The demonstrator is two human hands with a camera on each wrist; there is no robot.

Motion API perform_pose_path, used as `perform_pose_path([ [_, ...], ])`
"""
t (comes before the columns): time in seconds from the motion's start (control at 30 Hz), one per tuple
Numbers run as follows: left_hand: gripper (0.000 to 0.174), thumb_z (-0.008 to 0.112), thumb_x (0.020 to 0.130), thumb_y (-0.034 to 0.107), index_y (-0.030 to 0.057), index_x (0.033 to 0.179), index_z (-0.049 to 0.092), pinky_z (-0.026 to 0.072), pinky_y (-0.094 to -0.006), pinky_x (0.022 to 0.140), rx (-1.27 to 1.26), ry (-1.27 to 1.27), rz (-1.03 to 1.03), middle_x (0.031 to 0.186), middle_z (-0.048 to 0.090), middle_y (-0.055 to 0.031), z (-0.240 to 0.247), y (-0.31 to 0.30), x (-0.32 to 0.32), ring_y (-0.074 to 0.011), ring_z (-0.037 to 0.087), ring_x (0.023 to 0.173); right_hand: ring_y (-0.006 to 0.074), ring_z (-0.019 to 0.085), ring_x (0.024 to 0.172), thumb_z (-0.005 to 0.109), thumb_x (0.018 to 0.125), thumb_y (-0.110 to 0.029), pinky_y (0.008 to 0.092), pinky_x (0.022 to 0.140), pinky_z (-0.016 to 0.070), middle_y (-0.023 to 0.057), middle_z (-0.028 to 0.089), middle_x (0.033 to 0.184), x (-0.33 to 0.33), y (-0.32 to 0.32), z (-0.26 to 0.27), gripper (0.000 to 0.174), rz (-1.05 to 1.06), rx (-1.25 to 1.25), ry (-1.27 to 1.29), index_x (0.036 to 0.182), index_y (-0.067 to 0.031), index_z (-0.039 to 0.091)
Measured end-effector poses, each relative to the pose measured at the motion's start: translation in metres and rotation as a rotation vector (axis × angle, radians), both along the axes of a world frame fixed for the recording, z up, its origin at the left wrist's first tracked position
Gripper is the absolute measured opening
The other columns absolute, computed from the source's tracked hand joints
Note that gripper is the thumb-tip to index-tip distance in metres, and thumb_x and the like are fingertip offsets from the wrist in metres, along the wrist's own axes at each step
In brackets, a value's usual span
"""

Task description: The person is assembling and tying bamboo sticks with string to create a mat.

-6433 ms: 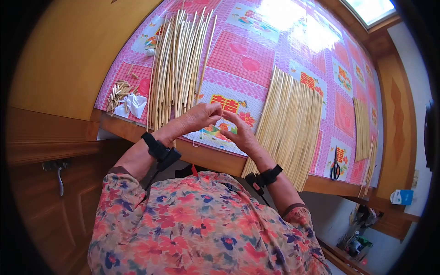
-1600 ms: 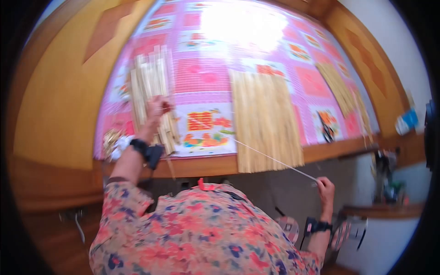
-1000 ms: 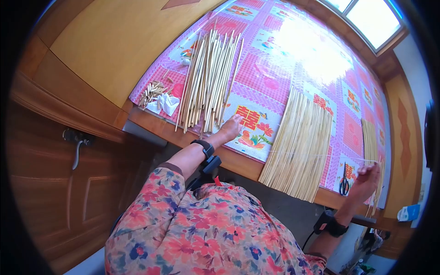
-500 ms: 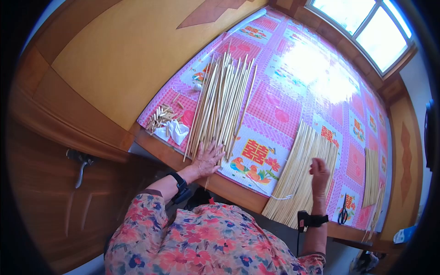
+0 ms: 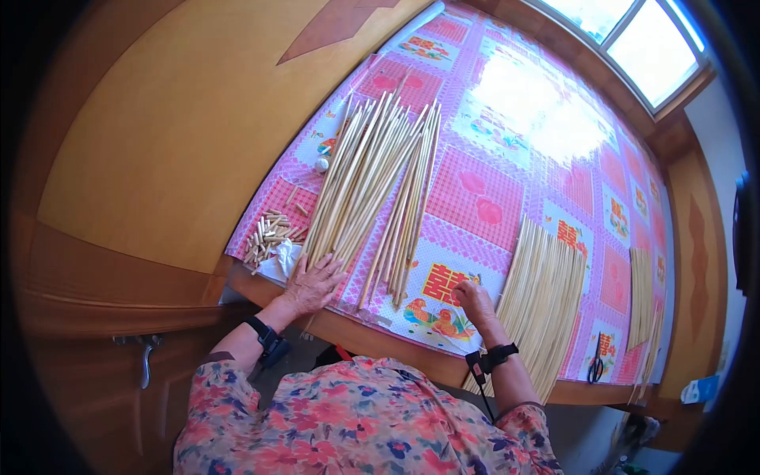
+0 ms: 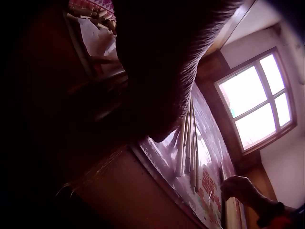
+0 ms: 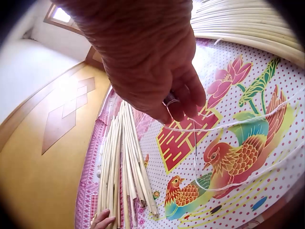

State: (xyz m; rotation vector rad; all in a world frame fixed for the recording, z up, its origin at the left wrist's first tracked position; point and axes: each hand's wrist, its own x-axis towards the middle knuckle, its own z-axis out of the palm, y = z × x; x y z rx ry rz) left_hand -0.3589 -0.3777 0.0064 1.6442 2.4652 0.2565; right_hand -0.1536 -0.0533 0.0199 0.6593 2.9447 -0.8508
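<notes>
Table: pink printed tablecloth (image 5: 475, 198) over a wood-edged top; wood wall panel (image 5: 158, 134) to the left, window (image 5: 633, 32) at far right.
Left of pile: short cut bits (image 5: 265, 233) in a heap, w/ a white rag (image 5: 283, 257) just beside, at the near-left corner.
Right side: woven mat (image 5: 542, 297) hangs over the near edge; second mat (image 5: 640, 297) well apart, further right; scissors (image 5: 595, 368) betw. the two, near the edge.
In the way: nothing lies betw. the hands, only printed cloth. L wrist view is mostly blocked by the dark wrist itself.
L hand (image 5: 311, 286): fingers spread flat, pressing on the near ends of the loose stalks (image 5: 360, 170); grips nothing.
R hand (image 5: 473, 302): fingers curled, tips pinching a white thread (image 7: 228, 125); just left of the woven mat, above the bird print.
Thread: runs out sideways from the fingertips across the cloth, w/ a slack loop drooping over the bird print.
Stalks, place: left half of table, near ends at the table edge under the L hand.
Stalks, axis: long axis runs from near edge away toward the far right; far ends fan out.
Split-off stalks (image 5: 408, 214): smaller group just right of the main pile, same direction, near ends betw. the hands.
</notes>
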Motion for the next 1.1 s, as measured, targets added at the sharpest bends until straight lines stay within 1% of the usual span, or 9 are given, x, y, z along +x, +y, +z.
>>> perform_pose_path([
  [0.13,0.046,0.057,0.074,0.03,0.0202,0.118,0.047,0.0143,-0.0581,0.096,-0.046,-0.024,-0.02,0.131,0.034,-0.0063,0.014,0.002,-0.007,-0.0272,0.028,0.123,0.0316,0.058,0.074,0.056,0.077,-0.02,0.0399,0.067,0.0453,0.0159,0.06,0.075,0.004,0.002,-0.003,0.017,-0.026,-0.041,-0.025,0.08,-0.004,0.059],
  [0.27,0.04,0.057,0.074,0.026,0.0108,0.11,0.05,0.0156,-0.0549,0.097,-0.064,0.109,0.015,0.119,0.044,-0.007,0.03,0.03,0.0,-0.0266,0.035,0.116,0.0317,0.058,0.074,0.056,0.077,-0.021,0.0406,0.065,0.0454,0.0151,0.06,0.075,0.012,0.002,-0.004,0.016,-0.105,-0.052,-0.075,0.08,-0.0055,0.059],
  [0.3,0.033,0.056,0.075,0.024,0.0085,0.104,0.053,0.0163,-0.0534,0.097,0.031,0.129,-0.031,0.113,0.047,-0.0069,0.031,0.043,0.002,-0.0252,0.037,0.113,0.0314,0.058,0.074,0.056,0.077,-0.021,0.0405,0.064,0.0456,0.0148,0.06,0.075,0.014,0.001,-0.004,0.015,-0.098,-0.025,-0.062,0.08,-0.0061,0.059],
  [0.43,0.041,0.055,0.076,0.026,0.0104,0.113,0.048,0.0153,-0.0543,0.097,0.118,0.013,-0.259,0.125,0.04,-0.0081,0.021,0.116,0.017,-0.024,0.029,0.123,0.0287,0.058,0.07,0.056,0.078,-0.02,0.0381,0.062,0.0456,0.0128,0.06,0.074,0.016,-0.011,0.011,0.014,-0.058,0.054,-0.022,0.078,-0.0063,0.058],
  [0.6,0.048,0.049,0.079,0.034,0.0115,0.121,0.042,0.0116,-0.0568,0.097,0.061,0.033,-0.318,0.133,0.031,-0.0073,-0.022,0.178,0.011,-0.0233,0.018,0.128,0.0287,0.057,0.07,0.056,0.078,-0.015,0.0371,0.06,0.0452,0.0116,0.057,0.074,0.021,-0.019,0.018,0.01,0.005,0.067,0.047,0.079,-0.0046,0.055],
  [0.77,0.051,0.046,0.081,0.037,0.0113,0.124,0.039,0.0071,-0.0568,0.098,0.082,0.014,-0.286,0.134,0.03,-0.0061,-0.043,0.153,-0.007,-0.0228,0.018,0.128,0.0294,0.057,0.07,0.057,0.077,-0.014,0.0377,0.061,0.0454,0.012,0.057,0.073,0.03,-0.022,0.02,0.01,-0.054,0.04,0.062,0.078,-0.005,0.055],
  [0.87,0.05,0.046,0.081,0.037,0.0114,0.124,0.04,0.0059,-0.0533,0.101,0.073,0.074,-0.249,0.134,0.03,-0.0061,-0.035,0.124,-0.023,-0.0219,0.019,0.128,0.0294,0.057,0.07,0.057,0.077,-0.015,0.0379,0.062,0.0454,0.0116,0.057,0.074,0.027,-0.026,0.019,0.01,-0.057,0.015,0.027,0.079,-0.005,0.055],
  [0.93,0.049,0.046,0.08,0.035,0.0112,0.123,0.04,0.0062,-0.049,0.103,-0.001,-0.032,-0.271,0.133,0.032,-0.0062,-0.025,0.106,-0.033,-0.0215,0.021,0.128,0.0294,0.057,0.071,0.056,0.078,-0.016,0.0381,0.062,0.0453,0.0114,0.057,0.074,0.023,-0.03,0.019,0.011,-0.042,-0.016,0.012,0.079,-0.005,0.055],
  [1.1,0.048,0.053,0.076,0.029,0.0103,0.119,0.044,0.0068,-0.0477,0.103,0.048,-0.06,-0.222,0.13,0.036,-0.0064,-0.016,0.085,-0.048,-0.023,0.022,0.127,0.0292,0.057,0.069,0.055,0.078,-0.015,0.0373,0.06,0.0457,0.0115,0.057,0.073,0.001,-0.039,0.032,0.01,0.023,-0.004,0.007,0.08,-0.0051,0.056],
])
